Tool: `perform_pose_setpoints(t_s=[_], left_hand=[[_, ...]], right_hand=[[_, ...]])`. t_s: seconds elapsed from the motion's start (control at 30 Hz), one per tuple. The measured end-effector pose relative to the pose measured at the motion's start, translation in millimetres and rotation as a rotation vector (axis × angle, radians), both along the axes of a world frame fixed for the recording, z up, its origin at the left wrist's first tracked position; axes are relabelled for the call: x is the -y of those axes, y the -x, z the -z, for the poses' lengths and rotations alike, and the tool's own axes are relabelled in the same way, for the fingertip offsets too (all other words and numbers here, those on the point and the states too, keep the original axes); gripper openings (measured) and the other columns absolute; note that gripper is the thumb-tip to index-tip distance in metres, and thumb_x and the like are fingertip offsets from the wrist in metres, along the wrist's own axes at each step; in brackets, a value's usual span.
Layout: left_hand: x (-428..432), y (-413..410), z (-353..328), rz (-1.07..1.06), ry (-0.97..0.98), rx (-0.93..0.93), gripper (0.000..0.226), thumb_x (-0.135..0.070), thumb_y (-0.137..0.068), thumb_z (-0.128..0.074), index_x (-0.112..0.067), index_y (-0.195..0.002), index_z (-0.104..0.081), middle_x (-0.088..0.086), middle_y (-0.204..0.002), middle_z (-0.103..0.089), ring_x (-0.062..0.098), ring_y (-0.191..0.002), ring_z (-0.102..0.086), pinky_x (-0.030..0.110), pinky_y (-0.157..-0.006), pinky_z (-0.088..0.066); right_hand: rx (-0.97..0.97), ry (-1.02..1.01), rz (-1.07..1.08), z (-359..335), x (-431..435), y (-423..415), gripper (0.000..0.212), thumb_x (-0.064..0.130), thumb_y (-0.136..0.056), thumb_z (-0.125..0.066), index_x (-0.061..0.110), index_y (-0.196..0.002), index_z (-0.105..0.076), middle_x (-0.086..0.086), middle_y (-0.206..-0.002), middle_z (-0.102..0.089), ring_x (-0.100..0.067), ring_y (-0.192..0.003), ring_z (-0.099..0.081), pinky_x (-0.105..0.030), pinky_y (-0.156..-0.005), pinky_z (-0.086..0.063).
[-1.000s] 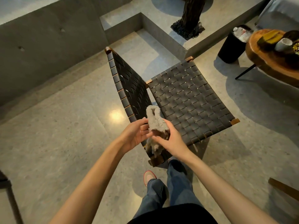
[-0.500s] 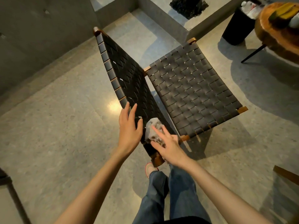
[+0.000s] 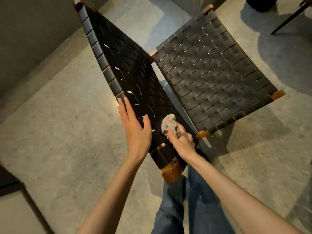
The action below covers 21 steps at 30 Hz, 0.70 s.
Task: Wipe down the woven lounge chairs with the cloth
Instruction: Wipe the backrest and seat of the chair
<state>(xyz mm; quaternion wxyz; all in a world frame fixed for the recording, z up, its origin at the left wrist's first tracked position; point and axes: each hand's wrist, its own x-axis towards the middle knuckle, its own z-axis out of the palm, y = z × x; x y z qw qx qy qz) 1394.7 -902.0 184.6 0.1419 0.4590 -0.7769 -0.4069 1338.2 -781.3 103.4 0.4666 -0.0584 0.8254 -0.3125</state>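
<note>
Judging by where the hands sit, the wiping is only at its start. The right hand curls its fingers over a bunched grey fluffy cloth and presses it on the near end of the slanted backrest of the black woven-strap lounge chair with a brown wooden frame. The left hand lies flat just left of the cloth, fingers straight and holding nothing, resting along the backrest's left edge as if to steady it. Nothing shows which straps are already clean. The whole far stretch of the backrest and the entire woven seat to the right seem left to do, and any other chairs are out of view. The backrest runs long and unobstructed towards the far left, so strokes have free run there. Its left rim drops to the grey speckled stone floor, and a narrow gap divides it from the seat on the right. A thin dark table leg stands far right, well apart, and a dark piece of furniture sits near left.
</note>
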Motion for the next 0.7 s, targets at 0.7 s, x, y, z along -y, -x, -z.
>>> perform_pose_setpoints(t_s=[0.7], left_hand=[[15,17,19,-0.076,0.222,0.015,0.066,-0.01,-0.091,-0.053,-0.02,-0.149,-0.024,-0.007,-0.158,-0.009,0.004,-0.144,-0.004,0.001,-0.108,-0.005]], right_hand=[[0.087,-0.187,0.086,180,-22,74,0.078,0.07,-0.09,-0.031,0.028,-0.153,-0.014,-0.006,-0.157,-0.022,-0.035,-0.142,-0.018,-0.051,-0.116,-0.014]])
